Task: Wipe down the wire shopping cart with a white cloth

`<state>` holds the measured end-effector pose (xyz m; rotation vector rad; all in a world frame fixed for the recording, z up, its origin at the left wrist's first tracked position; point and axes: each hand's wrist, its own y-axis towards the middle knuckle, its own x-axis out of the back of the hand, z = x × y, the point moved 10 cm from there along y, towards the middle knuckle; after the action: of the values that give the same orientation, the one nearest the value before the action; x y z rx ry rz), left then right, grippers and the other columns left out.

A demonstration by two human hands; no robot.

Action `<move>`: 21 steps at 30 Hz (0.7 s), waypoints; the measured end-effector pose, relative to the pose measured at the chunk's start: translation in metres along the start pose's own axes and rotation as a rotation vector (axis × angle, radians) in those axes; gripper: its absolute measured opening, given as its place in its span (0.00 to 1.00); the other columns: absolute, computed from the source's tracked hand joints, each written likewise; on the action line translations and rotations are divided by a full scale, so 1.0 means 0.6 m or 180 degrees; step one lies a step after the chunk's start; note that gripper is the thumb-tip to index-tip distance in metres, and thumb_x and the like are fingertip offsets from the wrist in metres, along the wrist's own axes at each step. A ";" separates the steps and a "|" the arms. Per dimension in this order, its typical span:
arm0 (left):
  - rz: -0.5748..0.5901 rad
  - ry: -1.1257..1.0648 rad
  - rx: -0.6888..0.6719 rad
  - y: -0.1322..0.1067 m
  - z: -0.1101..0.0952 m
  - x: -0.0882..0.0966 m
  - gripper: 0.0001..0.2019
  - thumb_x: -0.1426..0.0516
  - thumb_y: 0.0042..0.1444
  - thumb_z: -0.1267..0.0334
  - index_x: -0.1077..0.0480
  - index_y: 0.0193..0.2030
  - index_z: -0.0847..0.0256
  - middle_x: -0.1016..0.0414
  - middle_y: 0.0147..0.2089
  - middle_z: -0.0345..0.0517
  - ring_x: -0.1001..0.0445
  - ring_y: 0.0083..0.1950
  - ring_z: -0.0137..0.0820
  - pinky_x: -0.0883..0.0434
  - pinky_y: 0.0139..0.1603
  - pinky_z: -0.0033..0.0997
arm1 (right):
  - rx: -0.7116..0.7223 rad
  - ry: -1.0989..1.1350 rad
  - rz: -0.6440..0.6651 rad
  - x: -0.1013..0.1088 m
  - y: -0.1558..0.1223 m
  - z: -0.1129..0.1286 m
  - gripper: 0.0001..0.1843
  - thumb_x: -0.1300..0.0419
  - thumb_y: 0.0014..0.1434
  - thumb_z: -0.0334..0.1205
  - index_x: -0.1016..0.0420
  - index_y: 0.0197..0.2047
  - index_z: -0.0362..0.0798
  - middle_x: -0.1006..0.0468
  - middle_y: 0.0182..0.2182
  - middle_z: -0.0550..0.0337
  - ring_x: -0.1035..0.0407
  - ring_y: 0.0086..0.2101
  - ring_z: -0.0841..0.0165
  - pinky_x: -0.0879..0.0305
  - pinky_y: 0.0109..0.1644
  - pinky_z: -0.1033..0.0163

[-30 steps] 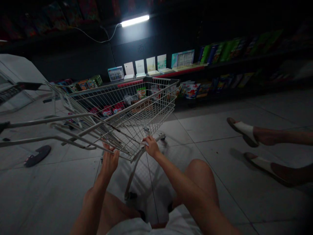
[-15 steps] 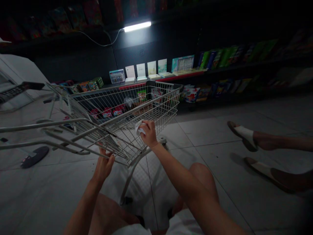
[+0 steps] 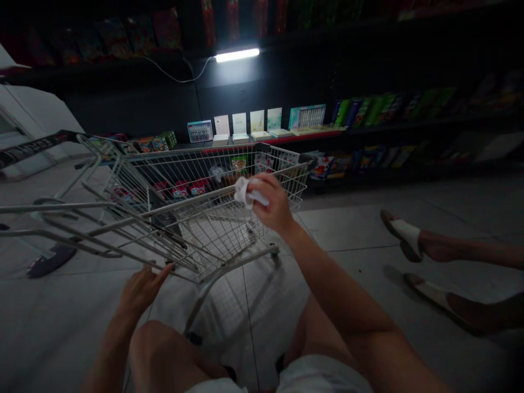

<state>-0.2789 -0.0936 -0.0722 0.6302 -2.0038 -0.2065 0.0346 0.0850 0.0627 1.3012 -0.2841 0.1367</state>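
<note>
Tiles [image 3: 327, 229] lie below dim shelves [image 3: 319, 134]; right fingers [image 3: 269, 183] pinch white wad [image 3: 242, 191]; left fingers [image 3: 161, 276] at cart [image 3: 223, 239], grip unclear.

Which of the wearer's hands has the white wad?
The right hand, the higher one, gripping the white wad beside the shopping cart; the left hand, lower down, shows no wad.

Pale shorts [image 3: 323, 374], dark footwear [image 3: 280, 363], bare forearms [image 3: 339, 286], 2 bare hands [image 3: 273, 204].

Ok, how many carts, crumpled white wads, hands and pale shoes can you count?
Shopping cart: 1
White wad: 1
Left hand and right hand: 2
Pale shoes: 2
Total: 6
</note>
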 end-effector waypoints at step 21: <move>-0.0473 0.2260 -0.1303 0.115 -0.279 0.139 0.28 0.56 0.66 0.43 0.25 0.29 0.60 0.23 0.28 0.50 0.25 0.33 0.39 0.41 0.33 0.36 | -0.2768 0.1368 0.4751 -0.223 0.017 0.005 0.20 0.37 0.53 0.42 0.22 0.49 0.46 0.20 0.33 0.56 0.26 0.29 0.71 0.30 0.31 0.68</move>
<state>-0.1904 -0.0585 0.1029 0.4937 -1.1875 -0.4061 -0.0963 0.0925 0.0349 -0.0351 -0.7840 1.3646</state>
